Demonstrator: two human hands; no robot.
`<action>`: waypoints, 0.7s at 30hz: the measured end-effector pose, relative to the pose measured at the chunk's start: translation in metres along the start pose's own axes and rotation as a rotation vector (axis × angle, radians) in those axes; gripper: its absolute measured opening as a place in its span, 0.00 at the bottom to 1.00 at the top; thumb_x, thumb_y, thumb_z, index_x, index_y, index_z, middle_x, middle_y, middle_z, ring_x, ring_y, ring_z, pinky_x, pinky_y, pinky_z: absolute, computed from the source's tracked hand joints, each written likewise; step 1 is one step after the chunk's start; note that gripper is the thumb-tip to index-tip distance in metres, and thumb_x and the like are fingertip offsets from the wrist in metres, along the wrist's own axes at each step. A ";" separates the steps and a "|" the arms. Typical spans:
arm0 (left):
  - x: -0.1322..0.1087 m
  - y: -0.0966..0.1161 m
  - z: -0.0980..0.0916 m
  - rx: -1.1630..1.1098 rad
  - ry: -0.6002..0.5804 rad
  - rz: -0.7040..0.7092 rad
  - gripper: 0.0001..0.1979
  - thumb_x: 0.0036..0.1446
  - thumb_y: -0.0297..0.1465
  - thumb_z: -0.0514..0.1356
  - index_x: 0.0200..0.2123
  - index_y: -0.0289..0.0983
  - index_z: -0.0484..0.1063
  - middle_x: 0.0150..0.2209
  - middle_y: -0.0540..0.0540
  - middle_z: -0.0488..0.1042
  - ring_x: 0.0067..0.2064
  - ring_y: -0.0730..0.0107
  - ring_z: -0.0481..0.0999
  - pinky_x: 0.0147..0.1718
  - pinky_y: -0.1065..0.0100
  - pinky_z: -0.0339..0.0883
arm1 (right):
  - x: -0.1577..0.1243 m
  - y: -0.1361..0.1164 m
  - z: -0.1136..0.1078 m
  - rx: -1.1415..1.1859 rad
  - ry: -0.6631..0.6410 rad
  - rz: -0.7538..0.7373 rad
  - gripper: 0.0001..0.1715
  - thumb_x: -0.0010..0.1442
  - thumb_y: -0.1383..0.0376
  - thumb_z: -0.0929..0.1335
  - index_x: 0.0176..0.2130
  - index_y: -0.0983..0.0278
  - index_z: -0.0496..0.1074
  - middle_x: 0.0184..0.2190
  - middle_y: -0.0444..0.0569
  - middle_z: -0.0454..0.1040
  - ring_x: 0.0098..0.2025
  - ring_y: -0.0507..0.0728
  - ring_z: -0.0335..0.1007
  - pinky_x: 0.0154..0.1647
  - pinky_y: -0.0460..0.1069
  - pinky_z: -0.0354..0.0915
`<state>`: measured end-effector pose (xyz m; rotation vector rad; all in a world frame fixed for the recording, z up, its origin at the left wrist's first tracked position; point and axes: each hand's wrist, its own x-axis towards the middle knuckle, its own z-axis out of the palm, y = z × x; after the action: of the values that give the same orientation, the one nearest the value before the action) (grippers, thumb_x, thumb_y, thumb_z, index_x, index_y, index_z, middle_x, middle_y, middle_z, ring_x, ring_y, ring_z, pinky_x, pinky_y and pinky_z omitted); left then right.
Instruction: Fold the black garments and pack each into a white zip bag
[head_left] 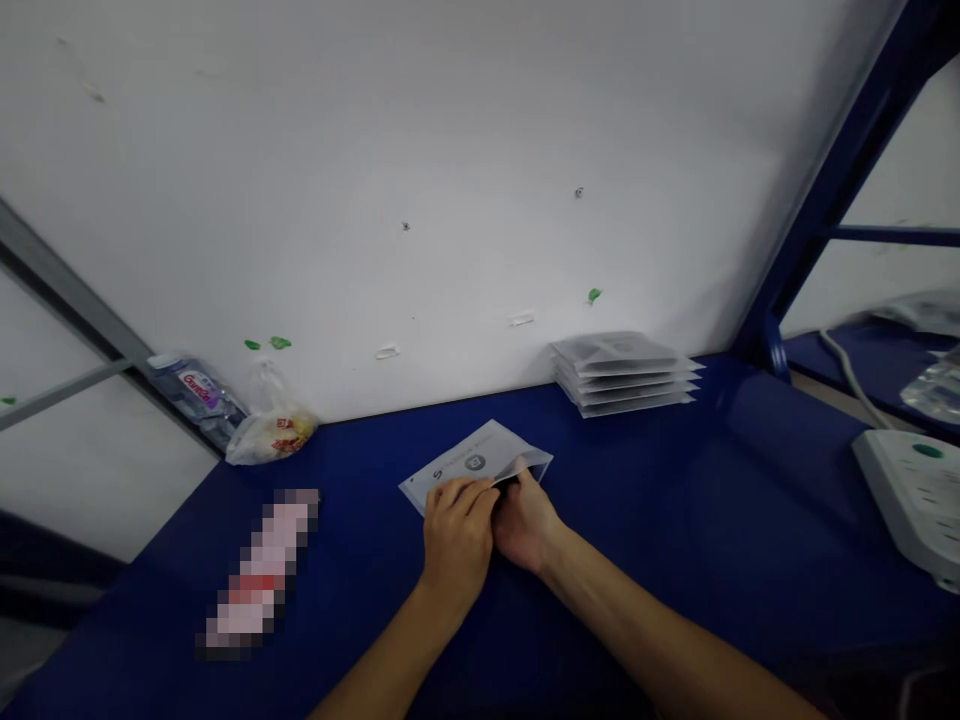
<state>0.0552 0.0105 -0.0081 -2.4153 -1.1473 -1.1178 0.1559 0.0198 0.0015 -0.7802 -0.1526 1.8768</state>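
Observation:
A translucent, printed plastic bag [465,455] is tilted over the blue table, its opening toward me on the right. My left hand [459,530] is closed on the bag's near edge, fingers bent over it. At the bag's mouth is my right hand [527,520], its thumb against the raised plastic and its other fingers curled out of sight. Something dark shows between the hands at the opening; I cannot make out what it is.
Several similar bags form a stack [626,375] at the back right of the blue table [675,520]. Clear packaging [199,395] and a knotted bag [270,430] lie back left. A pixelated pink object [262,565] is left, a white power strip [911,495] far right. A white wall stands behind.

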 end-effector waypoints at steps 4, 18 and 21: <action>-0.001 0.001 0.000 -0.135 -0.013 0.032 0.13 0.58 0.19 0.51 0.28 0.35 0.73 0.32 0.46 0.77 0.35 0.64 0.72 0.34 0.61 0.64 | -0.014 -0.004 -0.020 -0.052 0.032 0.090 0.29 0.61 0.49 0.55 0.40 0.69 0.69 0.36 0.60 0.74 0.40 0.57 0.74 0.41 0.52 0.68; -0.004 0.008 0.003 -0.128 -0.087 0.146 0.03 0.54 0.27 0.59 0.28 0.36 0.71 0.30 0.47 0.76 0.34 0.65 0.71 0.36 0.61 0.63 | -0.057 -0.047 -0.064 -0.770 0.062 0.125 0.20 0.57 0.58 0.63 0.26 0.71 0.74 0.21 0.58 0.76 0.19 0.55 0.72 0.18 0.45 0.66; -0.006 0.010 0.006 -0.073 -0.091 0.212 0.07 0.57 0.25 0.55 0.29 0.36 0.71 0.30 0.47 0.75 0.33 0.66 0.70 0.35 0.63 0.62 | -0.063 -0.062 -0.061 -0.979 -0.032 -0.086 0.17 0.55 0.62 0.66 0.20 0.68 0.73 0.11 0.47 0.69 0.11 0.49 0.61 0.10 0.41 0.53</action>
<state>0.0632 0.0038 -0.0154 -2.5945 -0.8631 -1.0093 0.2545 -0.0218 0.0096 -1.3512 -1.1615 1.6777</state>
